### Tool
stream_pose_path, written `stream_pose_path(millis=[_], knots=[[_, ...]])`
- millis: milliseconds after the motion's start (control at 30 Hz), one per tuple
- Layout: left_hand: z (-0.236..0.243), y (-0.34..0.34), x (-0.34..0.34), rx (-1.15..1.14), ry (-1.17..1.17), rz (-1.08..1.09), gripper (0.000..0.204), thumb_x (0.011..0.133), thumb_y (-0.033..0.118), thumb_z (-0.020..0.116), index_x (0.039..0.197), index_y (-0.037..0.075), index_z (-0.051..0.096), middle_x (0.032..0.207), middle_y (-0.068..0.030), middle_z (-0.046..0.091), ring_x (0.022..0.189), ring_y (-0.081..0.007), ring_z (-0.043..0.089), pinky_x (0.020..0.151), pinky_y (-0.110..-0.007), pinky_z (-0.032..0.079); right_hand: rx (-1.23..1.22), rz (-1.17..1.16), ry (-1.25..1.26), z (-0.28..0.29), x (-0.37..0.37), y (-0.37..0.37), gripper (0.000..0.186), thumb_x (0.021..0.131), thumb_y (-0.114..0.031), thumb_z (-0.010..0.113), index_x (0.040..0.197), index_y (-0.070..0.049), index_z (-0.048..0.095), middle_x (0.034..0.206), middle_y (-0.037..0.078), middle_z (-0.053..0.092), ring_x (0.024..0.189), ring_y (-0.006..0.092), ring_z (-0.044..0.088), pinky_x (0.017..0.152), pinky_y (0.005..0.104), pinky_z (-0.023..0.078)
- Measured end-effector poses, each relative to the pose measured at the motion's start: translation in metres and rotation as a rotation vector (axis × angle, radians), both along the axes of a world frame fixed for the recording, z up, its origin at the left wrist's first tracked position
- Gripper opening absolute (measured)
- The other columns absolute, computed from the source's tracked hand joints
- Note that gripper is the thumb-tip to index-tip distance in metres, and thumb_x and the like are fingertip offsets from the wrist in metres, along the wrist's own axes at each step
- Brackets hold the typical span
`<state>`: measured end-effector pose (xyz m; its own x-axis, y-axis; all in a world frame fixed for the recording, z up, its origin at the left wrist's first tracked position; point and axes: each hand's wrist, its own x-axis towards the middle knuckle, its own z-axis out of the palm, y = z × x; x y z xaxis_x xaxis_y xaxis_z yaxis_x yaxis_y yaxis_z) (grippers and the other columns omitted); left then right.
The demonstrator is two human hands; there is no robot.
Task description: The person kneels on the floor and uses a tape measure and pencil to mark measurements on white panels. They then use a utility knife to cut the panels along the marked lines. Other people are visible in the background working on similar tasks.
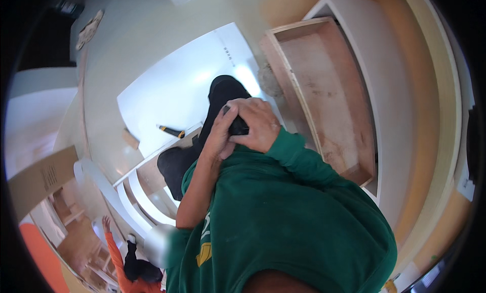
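Observation:
Both my hands come together in front of my body, above my dark trousers. Between them is a small black object [238, 126], mostly covered by the fingers, so its kind cannot be told. My left hand [221, 131] is closed along its left side, with the thumb near its top. My right hand [257, 122] curls over it from the right, its fingers whitened as if by dust. A yellow-and-black utility knife [170, 131] lies to the left of my knees, on a large white panel [172, 80].
At right stands an open wooden drawer box [293, 85] against a white cabinet frame [390, 90]. Curved white pieces [143, 202], a small wooden block [130, 139] and cardboard [43, 179] are at left. A person in orange [117, 257] is at lower left.

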<state>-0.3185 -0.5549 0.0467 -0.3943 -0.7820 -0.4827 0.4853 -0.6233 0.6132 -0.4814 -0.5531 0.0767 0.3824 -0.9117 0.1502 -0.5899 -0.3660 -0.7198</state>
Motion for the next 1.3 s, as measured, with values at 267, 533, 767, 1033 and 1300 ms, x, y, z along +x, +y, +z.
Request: stream_pose_path(millis=[267, 533, 767, 1033, 1300], knots=[[0.003, -0.010, 0.010, 0.123, 0.554, -0.013, 0.054, 0.105, 0.046, 0.044, 0.126, -0.003, 0.056, 0.116, -0.0215, 0.067, 0.104, -0.0302, 0.069, 0.089, -0.043, 0.059, 0.819, -0.161, -1.129, -0.025, -0.002, 0.020, 0.066, 0.088, -0.023, 0.078, 0.139, 0.002, 0.044, 0.122, 0.013, 0.060, 0.103, 0.0169, 0.061, 0.089, 0.0322, 0.051], [0.016, -0.009, -0.007, 0.137, 0.119, -0.152, 0.058, 0.105, 0.052, 0.040, 0.128, 0.001, 0.055, 0.108, -0.0136, 0.070, 0.087, -0.0244, 0.072, 0.077, -0.038, 0.060, 0.431, -0.299, -0.726, -0.030, -0.018, -0.005, 0.062, 0.094, -0.036, 0.068, 0.136, 0.006, 0.047, 0.119, 0.018, 0.064, 0.101, 0.0229, 0.064, 0.087, 0.0362, 0.053], [0.013, -0.004, -0.030, -0.307, -0.564, -0.123, 0.076, 0.100, 0.050, 0.054, 0.150, -0.002, 0.031, 0.140, -0.0193, 0.052, 0.125, -0.0316, 0.055, 0.105, -0.039, 0.044, 0.410, -0.555, -0.405, -0.026, -0.026, -0.004, 0.058, 0.085, -0.036, 0.068, 0.120, 0.009, 0.058, 0.106, 0.029, 0.066, 0.099, 0.0368, 0.065, 0.089, 0.0425, 0.050], [0.039, -0.037, -0.043, -0.907, -0.914, -0.465, 0.086, 0.076, 0.044, 0.085, 0.140, -0.002, 0.050, 0.135, -0.0233, 0.054, 0.121, -0.0327, 0.057, 0.102, -0.038, 0.045, 0.506, -0.625, -0.651, -0.023, -0.045, -0.011, 0.054, 0.089, -0.041, 0.065, 0.113, 0.008, 0.060, 0.094, 0.020, 0.066, 0.084, 0.0283, 0.065, 0.078, 0.0363, 0.053], [0.030, -0.039, -0.052, -0.524, -0.566, -0.370, 0.059, 0.085, 0.030, 0.072, 0.133, -0.002, 0.057, 0.112, -0.0163, 0.066, 0.100, -0.0217, 0.065, 0.089, -0.033, 0.051, 0.794, -0.436, -0.932, -0.013, -0.067, -0.018, 0.027, 0.097, -0.026, 0.065, 0.108, -0.001, 0.060, 0.072, 0.004, 0.061, 0.049, 0.0086, 0.052, 0.047, 0.0296, 0.057]])
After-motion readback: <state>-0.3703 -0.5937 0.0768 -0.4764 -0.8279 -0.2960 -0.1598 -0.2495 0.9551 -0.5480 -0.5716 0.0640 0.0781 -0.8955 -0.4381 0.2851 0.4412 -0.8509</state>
